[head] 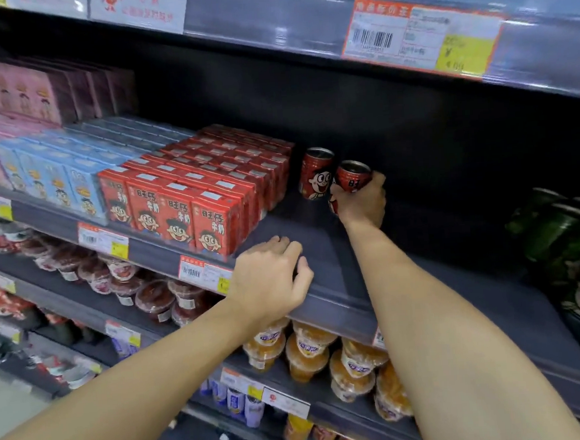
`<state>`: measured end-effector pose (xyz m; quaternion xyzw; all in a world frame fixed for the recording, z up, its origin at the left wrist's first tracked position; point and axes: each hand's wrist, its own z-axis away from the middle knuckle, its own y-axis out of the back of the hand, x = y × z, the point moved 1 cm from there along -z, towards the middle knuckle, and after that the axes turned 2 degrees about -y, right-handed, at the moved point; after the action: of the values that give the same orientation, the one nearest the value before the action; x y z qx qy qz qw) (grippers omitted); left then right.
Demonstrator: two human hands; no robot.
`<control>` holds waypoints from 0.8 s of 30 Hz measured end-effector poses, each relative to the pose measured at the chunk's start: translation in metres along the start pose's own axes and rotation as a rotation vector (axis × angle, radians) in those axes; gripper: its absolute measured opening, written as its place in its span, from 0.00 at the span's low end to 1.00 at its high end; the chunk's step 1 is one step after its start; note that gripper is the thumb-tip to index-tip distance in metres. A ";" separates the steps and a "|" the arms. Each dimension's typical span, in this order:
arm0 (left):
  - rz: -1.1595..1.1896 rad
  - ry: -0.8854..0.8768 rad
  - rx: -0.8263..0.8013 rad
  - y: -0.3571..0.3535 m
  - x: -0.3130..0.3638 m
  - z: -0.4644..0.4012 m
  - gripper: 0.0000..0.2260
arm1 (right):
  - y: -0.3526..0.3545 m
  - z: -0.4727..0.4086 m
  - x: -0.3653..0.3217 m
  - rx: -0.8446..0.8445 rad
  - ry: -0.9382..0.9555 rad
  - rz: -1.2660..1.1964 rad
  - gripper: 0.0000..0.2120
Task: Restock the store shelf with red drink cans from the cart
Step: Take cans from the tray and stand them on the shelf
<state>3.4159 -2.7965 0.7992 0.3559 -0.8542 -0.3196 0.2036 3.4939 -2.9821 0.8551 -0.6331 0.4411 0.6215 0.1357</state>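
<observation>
A dark grey store shelf (321, 252) runs across the middle of the frame, its bare metal floor smooth and matte, with a black back wall behind it. Near the centre, a red drink can (315, 173) stands upright on the shelf just right of the red cartons: a small glossy metal cylinder with a silver rim and a cartoon face with wide eyes and an open mouth printed on its side. Just to its right, the right hand (363, 202) has its grip curled round a second red can (351, 176), tilted so its top leans toward the standing can; the two look to be touching or nearly so. A sliver of red shows below the hand's thumb, perhaps another can, though I cannot tell.

The left hand (272, 279) lies at the shelf's front edge, lower centre, fingers loosely bent over the lip and holding nothing.

The red cartons (191, 199) are crisp rectangular paper boxes packed in tight rows, bearing the same cartoon face. Left of them sit blue cartons (48, 171), then pink ones (15, 91), blurred. Green packs (564, 235) sit at the right edge. A price label (420, 35) with a barcode hangs at upper right. Clear plastic cups of orange jelly (311, 352) fill the shelf below.
</observation>
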 end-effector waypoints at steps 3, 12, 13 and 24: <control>0.004 -0.001 0.004 0.001 0.000 0.001 0.12 | -0.006 -0.002 -0.004 -0.010 -0.018 -0.007 0.38; -0.015 0.002 -0.055 0.007 0.007 -0.002 0.13 | -0.013 -0.014 -0.009 0.016 -0.053 -0.010 0.38; -0.021 0.005 -0.054 0.008 0.007 -0.002 0.13 | -0.014 -0.015 -0.008 0.022 -0.048 -0.007 0.38; -0.013 -0.007 -0.008 0.006 0.005 -0.003 0.12 | -0.021 -0.021 0.000 0.068 -0.003 0.057 0.39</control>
<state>3.4113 -2.7984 0.8066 0.3597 -0.8514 -0.3254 0.1997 3.5230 -2.9849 0.8509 -0.6142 0.4796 0.6108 0.1401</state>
